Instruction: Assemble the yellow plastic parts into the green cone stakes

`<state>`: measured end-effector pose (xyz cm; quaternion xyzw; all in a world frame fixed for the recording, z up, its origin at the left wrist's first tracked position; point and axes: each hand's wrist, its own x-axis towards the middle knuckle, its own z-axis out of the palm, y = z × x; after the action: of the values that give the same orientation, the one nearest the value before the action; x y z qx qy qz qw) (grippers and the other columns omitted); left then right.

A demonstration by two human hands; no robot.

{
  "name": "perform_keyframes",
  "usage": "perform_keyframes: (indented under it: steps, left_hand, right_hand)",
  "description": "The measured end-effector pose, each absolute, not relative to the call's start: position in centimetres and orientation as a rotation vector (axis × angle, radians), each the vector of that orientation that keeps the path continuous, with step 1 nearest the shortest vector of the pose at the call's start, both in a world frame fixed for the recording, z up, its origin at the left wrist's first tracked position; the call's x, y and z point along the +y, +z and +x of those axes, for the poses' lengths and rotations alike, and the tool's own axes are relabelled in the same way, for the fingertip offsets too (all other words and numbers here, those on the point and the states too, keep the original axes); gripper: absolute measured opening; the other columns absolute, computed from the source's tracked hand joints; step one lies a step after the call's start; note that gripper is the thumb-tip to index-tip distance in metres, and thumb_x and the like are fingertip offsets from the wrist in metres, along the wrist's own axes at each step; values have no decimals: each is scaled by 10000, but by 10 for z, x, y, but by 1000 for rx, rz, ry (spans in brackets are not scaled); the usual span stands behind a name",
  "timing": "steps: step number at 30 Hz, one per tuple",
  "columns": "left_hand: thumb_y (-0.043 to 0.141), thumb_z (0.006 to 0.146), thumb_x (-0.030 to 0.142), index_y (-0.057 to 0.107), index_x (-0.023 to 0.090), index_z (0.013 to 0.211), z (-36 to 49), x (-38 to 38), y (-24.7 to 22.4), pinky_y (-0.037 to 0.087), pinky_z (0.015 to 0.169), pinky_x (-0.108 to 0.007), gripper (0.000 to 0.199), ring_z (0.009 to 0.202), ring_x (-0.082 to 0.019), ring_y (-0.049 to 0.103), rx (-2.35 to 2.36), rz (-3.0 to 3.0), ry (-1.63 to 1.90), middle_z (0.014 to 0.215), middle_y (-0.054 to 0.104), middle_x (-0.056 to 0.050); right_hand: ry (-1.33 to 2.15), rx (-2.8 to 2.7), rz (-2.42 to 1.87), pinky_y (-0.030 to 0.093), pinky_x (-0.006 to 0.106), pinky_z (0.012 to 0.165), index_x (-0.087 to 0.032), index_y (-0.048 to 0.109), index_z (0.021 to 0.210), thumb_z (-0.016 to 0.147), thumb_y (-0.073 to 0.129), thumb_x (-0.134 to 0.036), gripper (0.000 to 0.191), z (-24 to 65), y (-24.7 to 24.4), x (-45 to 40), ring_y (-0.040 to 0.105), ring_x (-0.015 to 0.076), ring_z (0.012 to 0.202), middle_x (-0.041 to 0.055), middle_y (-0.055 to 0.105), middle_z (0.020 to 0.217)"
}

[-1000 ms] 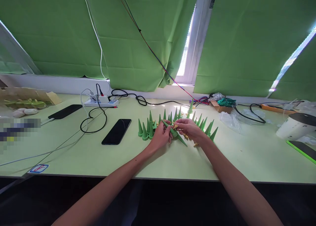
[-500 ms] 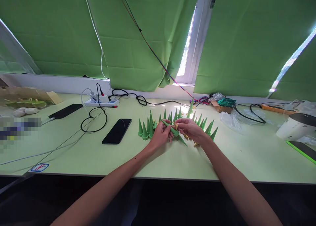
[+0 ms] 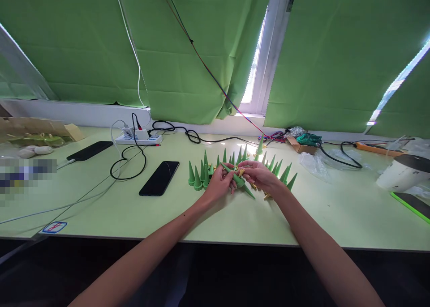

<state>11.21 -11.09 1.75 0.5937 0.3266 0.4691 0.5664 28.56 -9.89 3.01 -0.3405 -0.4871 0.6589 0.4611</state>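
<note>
My left hand (image 3: 220, 182) is closed around a green pointed cone (image 3: 238, 180), which lies tilted across the fingers with its wide end toward my right hand. Between the fingertips of my right hand (image 3: 258, 173) is a small gold-coloured piece (image 3: 241, 172), close to the cone's wide end. Whether the two pieces touch I cannot tell. Another green cone tip (image 3: 249, 191) points down and right below the hands. Several green cones (image 3: 197, 180) stand upright on the left, and more green cones (image 3: 285, 174) lean at the right. Gold pieces (image 3: 267, 195) lie under my right hand.
A black phone (image 3: 159, 178) lies left of the cones, and a second phone (image 3: 90, 151) is farther left. Behind are a power strip (image 3: 138, 138) and black cables (image 3: 193, 137). Clear plastic bags (image 3: 314, 164) and a white container (image 3: 403, 172) are on the right.
The gold piece in my right hand has tilted slightly near the cone's wide end. Both hands stay almost in the same place.
</note>
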Motion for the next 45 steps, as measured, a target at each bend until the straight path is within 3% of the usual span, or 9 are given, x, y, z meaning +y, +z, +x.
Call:
perform_keyframes:
  steps: [34,45]
  left_hand:
    - [691,769,386,481,174,945,112,-109,18,411,399,-232,346,421,-119,532,653,1198,1069,575,597,14]
    - [689,770,373,488,172,941,111,-110,20,417,410,-233,331,397,-117,518,635,1213,1051,512,581,26]
  right_hand:
    - [1637,-1231,-797,274,157,388,-165,585,877,649,820,-272,344,289,29,-100,390,37,441,-60,530,539]
    - [1652,-1262,-827,227,160,331,-177,556,896,660,802,-276,355,290,28,-101,317,18,335,-105,491,473]
